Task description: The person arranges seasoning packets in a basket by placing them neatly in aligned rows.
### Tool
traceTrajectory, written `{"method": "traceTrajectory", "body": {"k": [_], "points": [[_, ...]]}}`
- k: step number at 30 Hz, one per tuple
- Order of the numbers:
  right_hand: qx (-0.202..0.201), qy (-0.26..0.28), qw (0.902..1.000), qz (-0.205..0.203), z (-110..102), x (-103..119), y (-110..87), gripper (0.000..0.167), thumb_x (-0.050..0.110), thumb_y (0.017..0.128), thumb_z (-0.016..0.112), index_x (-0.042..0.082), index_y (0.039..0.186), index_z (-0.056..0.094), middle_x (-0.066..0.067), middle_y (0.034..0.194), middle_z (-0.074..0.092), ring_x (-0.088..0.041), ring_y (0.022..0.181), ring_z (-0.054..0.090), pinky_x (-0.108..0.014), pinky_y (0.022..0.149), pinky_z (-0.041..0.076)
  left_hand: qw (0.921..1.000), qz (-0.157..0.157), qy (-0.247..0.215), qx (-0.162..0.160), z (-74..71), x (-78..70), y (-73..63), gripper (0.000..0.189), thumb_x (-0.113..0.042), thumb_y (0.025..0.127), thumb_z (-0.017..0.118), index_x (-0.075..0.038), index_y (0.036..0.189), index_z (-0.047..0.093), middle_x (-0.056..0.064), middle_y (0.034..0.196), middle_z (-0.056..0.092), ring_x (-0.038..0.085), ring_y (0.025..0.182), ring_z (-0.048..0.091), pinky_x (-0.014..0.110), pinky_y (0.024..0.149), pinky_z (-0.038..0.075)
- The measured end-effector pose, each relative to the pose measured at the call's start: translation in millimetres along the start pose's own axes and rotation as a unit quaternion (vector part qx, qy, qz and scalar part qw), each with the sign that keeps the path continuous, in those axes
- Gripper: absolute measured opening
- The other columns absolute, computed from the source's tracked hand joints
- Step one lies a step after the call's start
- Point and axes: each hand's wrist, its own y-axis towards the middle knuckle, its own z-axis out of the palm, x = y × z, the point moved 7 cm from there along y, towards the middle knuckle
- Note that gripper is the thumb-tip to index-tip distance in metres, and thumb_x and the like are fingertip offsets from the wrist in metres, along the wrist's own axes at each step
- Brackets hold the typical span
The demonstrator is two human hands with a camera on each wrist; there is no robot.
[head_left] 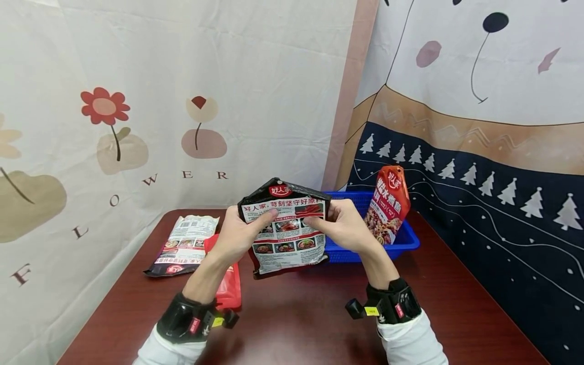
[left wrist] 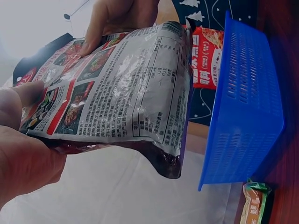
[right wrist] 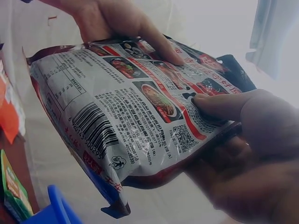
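Observation:
Both hands hold up one black seasoning packet (head_left: 286, 248), its white printed back with small dish photos turned toward me. My left hand (head_left: 241, 230) grips its left edge, thumb lying across the printed face. On the opposite edge my right hand (head_left: 349, 223) pinches it the same way, thumb on the front and fingers behind. In the right wrist view a barcode (right wrist: 96, 130) shows near the packet's bottom end. The packet hangs above the table, partly in front of a blue basket (head_left: 403, 247).
A red-orange packet (head_left: 388, 203) stands upright in the basket. On the table's left lie a black-and-white packet (head_left: 186, 243) and a red packet (head_left: 229, 289), partly hidden by my left forearm. In the left wrist view a green-and-brown packet (left wrist: 254, 203) lies beside the basket.

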Motion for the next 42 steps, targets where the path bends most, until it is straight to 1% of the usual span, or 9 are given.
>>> {"method": "traceTrajectory", "body": {"k": [6, 12, 16, 19, 23, 26, 31, 37, 42], "points": [[-0.003, 0.008, 0.9999, 0.006, 2, -7, 2.5, 0.022, 0.010, 0.107, 0.077, 0.002, 0.127, 0.081, -0.019, 0.111, 0.087, -0.020, 0.092, 0.087, -0.038, 0.081, 0.072, 0.9999, 0.003, -0.007, -0.013, -0.6, 0.9, 1.0, 0.037, -0.021, 0.106, 0.081, -0.009, 0.141, 0.076, 0.009, 0.119, 0.087, 0.022, 0.099, 0.086, 0.041, 0.088, 0.072], [-0.024, -0.004, 0.9996, 0.014, 5, -11, 5.8, 0.028, 0.017, 0.108, 0.077, 0.006, 0.135, 0.077, -0.017, 0.117, 0.086, -0.021, 0.096, 0.086, -0.036, 0.085, 0.071, 0.9993, -0.009, -0.008, -0.037, -3.6, 1.9, 0.5, 0.038, -0.024, 0.107, 0.081, -0.009, 0.142, 0.075, 0.011, 0.122, 0.086, 0.022, 0.101, 0.086, 0.042, 0.089, 0.072], [-0.065, -0.023, 0.9974, 0.022, 4, -12, 6.8, 0.035, 0.021, 0.107, 0.079, 0.008, 0.139, 0.074, -0.016, 0.121, 0.086, -0.024, 0.101, 0.085, -0.032, 0.086, 0.069, 0.9978, -0.010, -0.020, -0.062, -6.9, 0.1, 0.1, 0.038, -0.026, 0.107, 0.081, -0.009, 0.141, 0.076, 0.012, 0.123, 0.086, 0.023, 0.100, 0.087, 0.043, 0.088, 0.072], [-0.114, -0.036, 0.9927, 0.017, 3, -9, 5.6, 0.042, 0.019, 0.106, 0.080, 0.008, 0.145, 0.070, -0.016, 0.132, 0.083, -0.029, 0.117, 0.082, -0.035, 0.095, 0.069, 0.9954, -0.005, -0.023, -0.093, -11.8, -2.5, -0.5, 0.036, -0.025, 0.107, 0.082, -0.010, 0.139, 0.077, 0.012, 0.122, 0.086, 0.022, 0.099, 0.087, 0.043, 0.087, 0.072], [-0.176, -0.077, 0.9811, -0.022, 10, 2, 2.0, 0.050, 0.013, 0.104, 0.081, 0.006, 0.151, 0.066, -0.017, 0.150, 0.073, -0.035, 0.140, 0.073, -0.048, 0.112, 0.064, 0.9903, 0.008, -0.030, -0.136, -19.1, -5.6, -0.7, 0.034, -0.022, 0.107, 0.081, -0.006, 0.136, 0.079, 0.012, 0.119, 0.087, 0.020, 0.097, 0.087, 0.041, 0.086, 0.072], [-0.199, -0.130, 0.9689, -0.069, 24, 13, -0.8, 0.050, 0.010, 0.103, 0.081, 0.005, 0.150, 0.066, -0.016, 0.157, 0.067, -0.034, 0.147, 0.066, -0.051, 0.118, 0.061, 0.9857, 0.017, -0.039, -0.163, -23.5, -6.6, -0.7, 0.032, -0.020, 0.107, 0.080, -0.002, 0.133, 0.080, 0.010, 0.114, 0.088, 0.019, 0.095, 0.087, 0.040, 0.085, 0.072], [-0.182, -0.203, 0.9542, -0.122, 58, 24, -3.3, 0.054, 0.013, 0.099, 0.084, 0.002, 0.149, 0.066, -0.016, 0.161, 0.063, -0.031, 0.152, 0.061, -0.053, 0.124, 0.055, 0.9800, 0.033, -0.046, -0.191, -26.6, -8.4, -1.7, 0.030, -0.021, 0.108, 0.078, -0.001, 0.130, 0.080, 0.004, 0.106, 0.088, 0.018, 0.091, 0.087, 0.040, 0.083, 0.072], [-0.162, -0.240, 0.9508, -0.109, 88, 19, -6.3, 0.078, 0.020, 0.094, 0.089, -0.004, 0.160, 0.053, -0.023, 0.172, 0.049, -0.040, 0.162, 0.048, -0.060, 0.132, 0.045, 0.9747, 0.047, -0.033, -0.216, -25.7, -11.3, -4.5, 0.029, -0.021, 0.112, 0.073, 0.000, 0.130, 0.080, 0.015, 0.111, 0.087, 0.014, 0.090, 0.087, 0.037, 0.082, 0.072], [-0.130, -0.267, 0.9504, -0.093, 111, 9, -8.9, 0.102, 0.032, 0.089, 0.093, -0.005, 0.169, 0.041, -0.028, 0.180, 0.035, -0.046, 0.170, 0.035, -0.064, 0.136, 0.038, 0.9665, 0.045, 0.028, -0.251, -23.3, -17.4, -8.9, 0.031, -0.023, 0.115, 0.066, 0.001, 0.129, 0.081, 0.028, 0.114, 0.084, 0.010, 0.086, 0.084, 0.028, 0.076, 0.070]]}}
